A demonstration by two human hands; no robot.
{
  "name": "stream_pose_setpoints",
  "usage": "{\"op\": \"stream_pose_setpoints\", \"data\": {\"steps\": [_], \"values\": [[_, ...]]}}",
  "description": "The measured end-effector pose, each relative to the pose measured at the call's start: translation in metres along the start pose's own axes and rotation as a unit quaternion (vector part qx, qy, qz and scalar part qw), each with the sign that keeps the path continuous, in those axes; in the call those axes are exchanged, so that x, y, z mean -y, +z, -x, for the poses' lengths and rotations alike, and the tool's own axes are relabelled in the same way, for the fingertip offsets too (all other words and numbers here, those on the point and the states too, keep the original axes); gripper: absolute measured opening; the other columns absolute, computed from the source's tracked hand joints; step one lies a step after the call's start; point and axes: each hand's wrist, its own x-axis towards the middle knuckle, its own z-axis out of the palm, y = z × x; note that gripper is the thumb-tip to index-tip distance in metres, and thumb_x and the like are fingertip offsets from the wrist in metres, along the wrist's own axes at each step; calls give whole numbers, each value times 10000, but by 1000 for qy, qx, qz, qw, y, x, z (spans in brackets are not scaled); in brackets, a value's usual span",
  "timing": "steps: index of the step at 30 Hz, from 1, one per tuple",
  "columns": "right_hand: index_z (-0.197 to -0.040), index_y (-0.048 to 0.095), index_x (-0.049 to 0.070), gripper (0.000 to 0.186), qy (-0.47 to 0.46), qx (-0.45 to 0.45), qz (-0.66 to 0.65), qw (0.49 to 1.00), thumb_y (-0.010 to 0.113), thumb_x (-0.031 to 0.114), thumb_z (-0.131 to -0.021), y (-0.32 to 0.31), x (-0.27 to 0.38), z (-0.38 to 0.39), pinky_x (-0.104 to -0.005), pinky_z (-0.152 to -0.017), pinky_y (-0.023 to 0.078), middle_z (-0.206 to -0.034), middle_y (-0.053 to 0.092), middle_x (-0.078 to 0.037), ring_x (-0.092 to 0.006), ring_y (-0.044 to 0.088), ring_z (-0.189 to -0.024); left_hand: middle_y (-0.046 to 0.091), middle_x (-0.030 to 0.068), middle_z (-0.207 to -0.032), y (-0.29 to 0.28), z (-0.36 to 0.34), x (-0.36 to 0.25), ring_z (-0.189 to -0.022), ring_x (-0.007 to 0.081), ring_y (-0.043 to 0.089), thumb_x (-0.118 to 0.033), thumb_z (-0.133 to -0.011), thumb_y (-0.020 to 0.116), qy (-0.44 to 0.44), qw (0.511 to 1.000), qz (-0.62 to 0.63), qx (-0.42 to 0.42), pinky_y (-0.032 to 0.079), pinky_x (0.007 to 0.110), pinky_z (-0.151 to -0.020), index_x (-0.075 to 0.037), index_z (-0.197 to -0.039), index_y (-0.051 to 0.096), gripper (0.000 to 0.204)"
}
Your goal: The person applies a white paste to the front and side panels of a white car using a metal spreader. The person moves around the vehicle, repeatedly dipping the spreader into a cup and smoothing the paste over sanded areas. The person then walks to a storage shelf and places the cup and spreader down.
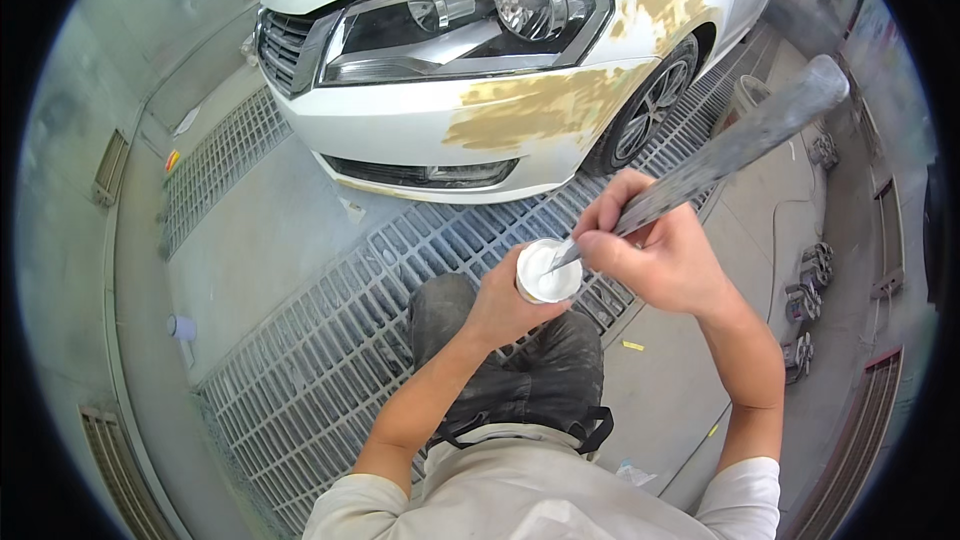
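My left hand (497, 302) is closed around a small white cup (523, 293), held above my knees. White liquid (541, 264) that looks like paint lies inside the cup. In my right hand (655, 250), the fingers grip a long grey stirring stick (735, 145). Its narrow lower end reaches into the cup, while the wide rounded end points up to the right. Ahead stands a white car (390, 120), its front corner turned toward me. Tan filler-like patches (540, 105) cover parts of its bumper, fender and hood edge. Neither hand touches the car.
Beneath me runs a metal floor grating (330, 350), with concrete on either side. A small pale purple cup (181, 327) is at the left. Several grey tools or fixtures (800, 302) line the right wall, near a thin hose (776, 240). A round bin (752, 92) stands beyond the wheel.
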Motion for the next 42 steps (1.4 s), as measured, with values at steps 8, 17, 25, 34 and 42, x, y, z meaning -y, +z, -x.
{"op": "stream_pose_setpoints", "data": {"steps": [8,17,25,34,42], "values": [[-834,463,40,130,-13,-33,-3,999,588,20,-803,23,12,-24,-255,-647,487,-865,643,-101,-102,580,-725,651,106,-1104,-27,-17,9,-1033,175,623,-160,-646,867,-1,1000,7,-12,486,328,-907,-8,-1204,518,676],[-828,470,45,117,-49,-10,20,999,577,18,-790,31,14,-45,-249,-641,479,-864,644,-107,-102,569,-726,650,102,-1106,-41,-24,21,-1030,174,623,-157,-643,869,-13,999,23,-24,485,322,-908,-12,-1211,516,684],[-769,516,11,55,-35,12,6,999,571,16,-763,33,18,-51,-267,-651,471,-778,627,-79,-106,581,-760,652,124,-1087,-46,-24,29,-1014,216,644,-119,-662,839,2,999,20,-42,498,328,-888,-15,-1191,544,614],[-799,482,34,151,-57,-25,14,998,629,12,-769,31,16,-51,-246,-619,475,-823,646,-91,-95,571,-696,646,107,-1128,-45,-26,24,-1056,176,615,-135,-665,854,-16,999,22,-23,481,324,-916,-13,-1217,509,662],[-937,662,-12,103,-272,-180,252,911,669,49,-854,28,10,-51,-218,-518,447,-751,652,-19,-62,551,-594,651,116,-1121,-44,-27,22,-1048,190,626,-153,-663,856,-10,999,-16,-29,488,333,-903,-13,-1222,505,675]]}}
